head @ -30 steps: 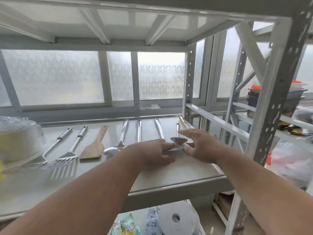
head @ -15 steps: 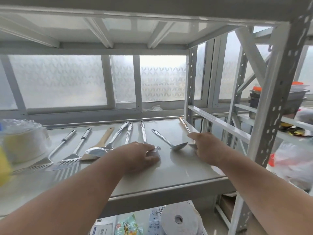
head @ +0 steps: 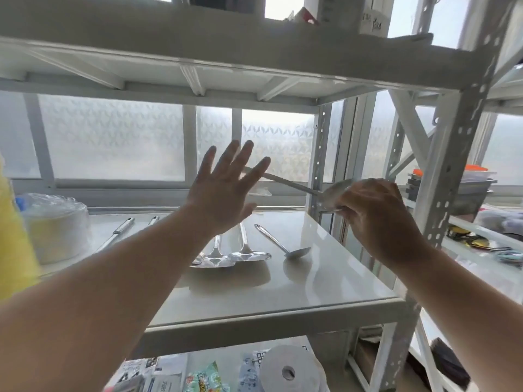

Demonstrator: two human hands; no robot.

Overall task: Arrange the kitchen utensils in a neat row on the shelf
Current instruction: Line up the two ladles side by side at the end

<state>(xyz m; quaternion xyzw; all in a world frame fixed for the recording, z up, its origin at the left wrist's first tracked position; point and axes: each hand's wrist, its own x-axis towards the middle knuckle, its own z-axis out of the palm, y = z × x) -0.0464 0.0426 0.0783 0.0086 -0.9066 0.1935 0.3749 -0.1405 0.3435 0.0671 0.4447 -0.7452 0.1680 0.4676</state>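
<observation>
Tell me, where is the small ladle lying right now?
The small ladle lies on the shelf, right of the two flat spatulas, below the raised right hand.

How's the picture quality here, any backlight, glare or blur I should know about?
Head view: strong backlight from the frosted window dims the open left hand and the right hand gripping a steel ladle; the glossy white shelf mirrors utensils; edges bend and blur.

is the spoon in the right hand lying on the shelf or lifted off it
Lifted. The right hand grips the spoon by its bowl, handle pointing left in the air above the shelf.
</observation>
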